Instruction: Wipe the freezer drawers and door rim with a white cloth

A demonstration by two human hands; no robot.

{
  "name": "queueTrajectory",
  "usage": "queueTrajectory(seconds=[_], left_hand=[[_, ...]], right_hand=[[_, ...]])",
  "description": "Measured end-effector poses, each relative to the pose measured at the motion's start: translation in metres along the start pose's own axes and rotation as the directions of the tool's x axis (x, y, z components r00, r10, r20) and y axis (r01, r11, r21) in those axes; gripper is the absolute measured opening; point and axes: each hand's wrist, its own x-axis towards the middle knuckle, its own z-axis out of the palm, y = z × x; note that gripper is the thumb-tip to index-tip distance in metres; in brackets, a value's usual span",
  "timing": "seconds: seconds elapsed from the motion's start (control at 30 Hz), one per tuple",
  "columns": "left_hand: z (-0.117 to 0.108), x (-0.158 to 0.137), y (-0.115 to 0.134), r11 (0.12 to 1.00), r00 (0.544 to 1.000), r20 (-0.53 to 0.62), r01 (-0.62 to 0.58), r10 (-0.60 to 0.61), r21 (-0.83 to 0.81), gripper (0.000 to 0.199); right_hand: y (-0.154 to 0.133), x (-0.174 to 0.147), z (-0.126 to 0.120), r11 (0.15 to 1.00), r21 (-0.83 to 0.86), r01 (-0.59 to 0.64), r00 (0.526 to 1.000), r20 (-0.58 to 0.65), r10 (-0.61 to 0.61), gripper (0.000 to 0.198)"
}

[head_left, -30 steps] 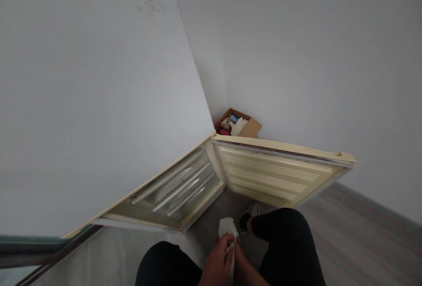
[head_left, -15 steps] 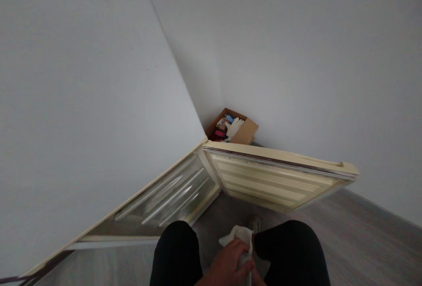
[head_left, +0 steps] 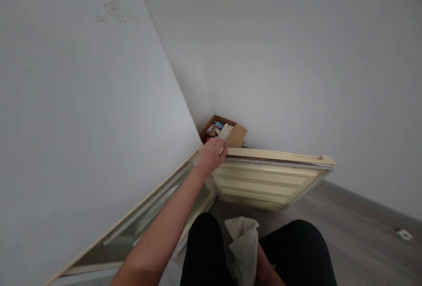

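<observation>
My left hand (head_left: 212,153) is stretched forward, its fingers bent over the top edge of the cream refrigerator door (head_left: 270,153) near the hinge corner. The door stands open, its ribbed inner panel facing me. Low between my knees, my right hand (head_left: 262,268) is closed round a whitish cloth (head_left: 245,237); the cloth hides most of its fingers. To the left is the open refrigerator compartment (head_left: 138,229), partly covered by my left forearm.
Behind the door, a cardboard box (head_left: 238,134) holds a white glove (head_left: 225,131) and several small items. A white wall (head_left: 296,66) rises behind. The refrigerator's white top (head_left: 99,123) has dark specks. A small white object (head_left: 404,234) lies on the wooden floor (head_left: 356,233).
My left hand has left the cloth and reached forward to the door's top edge. The cloth stays in my right hand between my knees. The view has shifted slightly.
</observation>
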Motion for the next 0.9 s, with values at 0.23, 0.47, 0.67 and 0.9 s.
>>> queueTrajectory(seconds=[0.23, 0.47, 0.67, 0.9], left_hand=[[0.020, 0.036, -0.012, 0.993, 0.945, 0.309, 0.085, -0.107, 0.082, 0.061], [0.018, 0.034, -0.015, 0.993, 0.953, 0.278, 0.106, -0.118, 0.059, 0.062], [0.021, -0.004, 0.012, 0.980, 0.987, 0.063, 0.152, -0.145, -0.129, 0.048], [0.044, -0.172, 0.096, 0.752, 0.955, 0.241, 0.029, 0.175, -0.659, 0.026]], right_hand=[[-0.023, -0.004, 0.005, 0.964, 0.250, 0.089, 0.987, 0.109, -0.119, 0.077], [-0.061, -0.017, 0.035, 0.944, 0.236, 0.232, 0.957, 0.120, -0.265, 0.078], [-0.073, -0.047, 0.070, 0.917, 0.209, 0.338, 0.920, 0.133, -0.370, 0.078], [-0.053, -0.039, 0.066, 0.871, 0.347, 0.347, 0.918, 0.063, -0.391, 0.071]])
